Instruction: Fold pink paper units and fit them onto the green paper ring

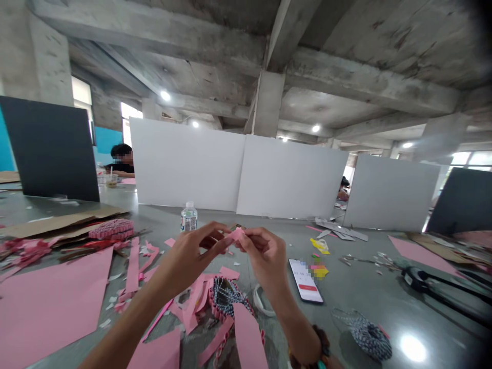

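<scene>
Both hands are raised above the grey table. My left hand and my right hand pinch the same small pink paper piece between their fingertips. Below them lie several cut pink paper strips and a blue-and-white woven piece. A large pink sheet lies at the left. My right wrist wears a beaded bracelet.
A water bottle stands behind the hands. A phone lies right of them, near a twine ball and a black tool. White partition boards stand across the table. A person sits at the far left.
</scene>
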